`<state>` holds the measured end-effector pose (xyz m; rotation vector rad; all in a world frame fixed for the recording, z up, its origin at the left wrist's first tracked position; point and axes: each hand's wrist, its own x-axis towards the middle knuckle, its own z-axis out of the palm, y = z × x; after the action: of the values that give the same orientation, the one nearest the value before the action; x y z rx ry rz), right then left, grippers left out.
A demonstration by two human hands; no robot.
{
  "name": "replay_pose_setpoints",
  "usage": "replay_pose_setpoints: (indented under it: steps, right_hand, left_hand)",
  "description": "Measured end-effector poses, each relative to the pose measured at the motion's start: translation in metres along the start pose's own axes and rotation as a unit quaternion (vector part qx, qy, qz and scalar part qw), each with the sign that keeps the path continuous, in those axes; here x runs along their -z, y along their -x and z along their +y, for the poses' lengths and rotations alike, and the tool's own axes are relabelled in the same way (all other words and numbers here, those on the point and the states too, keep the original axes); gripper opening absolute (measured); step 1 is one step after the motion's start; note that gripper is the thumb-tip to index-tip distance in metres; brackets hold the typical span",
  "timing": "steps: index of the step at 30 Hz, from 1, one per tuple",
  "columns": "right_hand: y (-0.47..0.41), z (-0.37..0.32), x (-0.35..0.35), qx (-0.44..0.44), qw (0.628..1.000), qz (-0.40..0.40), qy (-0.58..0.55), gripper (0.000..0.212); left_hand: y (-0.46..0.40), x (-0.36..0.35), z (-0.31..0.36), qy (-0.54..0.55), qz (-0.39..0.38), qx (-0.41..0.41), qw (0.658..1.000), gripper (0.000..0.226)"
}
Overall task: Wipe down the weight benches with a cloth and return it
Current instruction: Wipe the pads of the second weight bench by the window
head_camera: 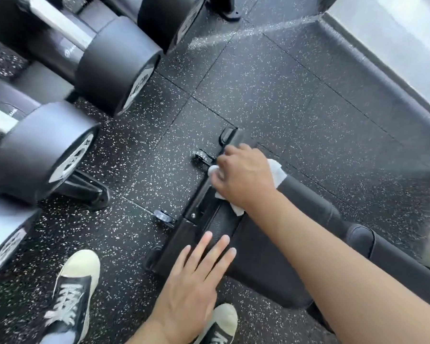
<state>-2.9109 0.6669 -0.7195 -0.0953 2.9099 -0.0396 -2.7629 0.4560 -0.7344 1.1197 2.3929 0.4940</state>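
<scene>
Wiping the far end of the bench (271,256), centre of the frame. Right hand (243,175) curled down over the white cloth (277,173), fingers together and bunching it against the pad's end by the frame and small wheels (200,157). Left hand (196,276) flat at lower centre, fingers straight and slightly apart, tips resting on the pad's near corner. Best to keep steadying with that flat hand, spread the cloth wider under the palm, press evenly, cover the stitched edge and corners. Dumbbells (109,68) racked at upper left, well apart.
</scene>
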Motion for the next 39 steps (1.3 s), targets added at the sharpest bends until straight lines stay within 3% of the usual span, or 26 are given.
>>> replay_pose_setpoints:
  steps: [3, 6, 8, 12, 13, 15, 18, 20, 24, 29, 32, 35, 39]
  right_hand:
    - [0.014, -0.04, -0.008, 0.12, 0.988, -0.095, 0.007, 0.029]
    - [0.004, -0.029, -0.008, 0.145, 0.983, -0.115, -0.004, 0.034]
    - [-0.017, 0.001, -0.001, 0.087, 0.993, -0.084, 0.004, 0.037]
    - [-0.041, 0.054, 0.011, -0.145, 0.987, -0.061, -0.028, 0.032]
    - [-0.039, 0.052, 0.009, -0.157, 0.986, -0.05, -0.033, 0.031]
    - [-0.026, 0.03, 0.002, -0.092, 0.995, -0.003, -0.031, 0.031]
    - [0.022, -0.017, -0.007, 0.084, 0.992, 0.037, -0.085, 0.032]
    - [0.048, -0.018, -0.017, 0.116, 0.984, 0.075, -0.115, 0.032]
    - [0.067, 0.015, -0.026, 0.057, 0.968, 0.212, -0.121, 0.029]
    - [0.071, 0.034, -0.03, 0.015, 0.956, 0.269, -0.116, 0.026]
    - [0.084, 0.063, -0.033, -0.11, 0.939, 0.29, -0.148, 0.027]
    - [0.117, 0.103, -0.039, -0.288, 0.889, 0.297, -0.195, 0.028]
    - [0.158, 0.102, -0.049, -0.335, 0.873, 0.303, -0.181, 0.026]
  left_hand:
    - [0.003, 0.004, -0.004, 0.007, -0.026, -0.01, 1.0, 0.082]
    - [0.002, 0.007, -0.01, -0.003, -0.039, -0.026, 0.999, 0.083]
    - [0.001, 0.009, -0.014, -0.005, -0.038, -0.044, 0.998, 0.087]
    - [-0.001, 0.012, -0.016, 0.001, -0.043, -0.038, 0.998, 0.094]
    - [-0.001, 0.012, -0.015, -0.001, -0.045, -0.037, 0.998, 0.092]
    - [-0.001, 0.013, -0.014, -0.012, -0.036, -0.041, 0.998, 0.084]
    - [-0.006, 0.018, -0.015, -0.027, -0.033, -0.052, 0.998, 0.071]
    - [-0.01, 0.025, -0.018, -0.024, -0.037, -0.06, 0.997, 0.064]
    - [-0.021, 0.044, -0.025, -0.048, -0.025, -0.102, 0.993, 0.056]
    - [-0.068, 0.062, -0.028, -0.065, 0.002, -0.114, 0.991, 0.054]
    - [-0.108, 0.066, -0.02, -0.061, 0.027, -0.129, 0.989, 0.053]
    - [-0.148, 0.064, -0.006, -0.074, 0.035, -0.158, 0.984, 0.051]
    - [-0.193, 0.053, 0.027, -0.119, 0.012, -0.19, 0.975, 0.054]
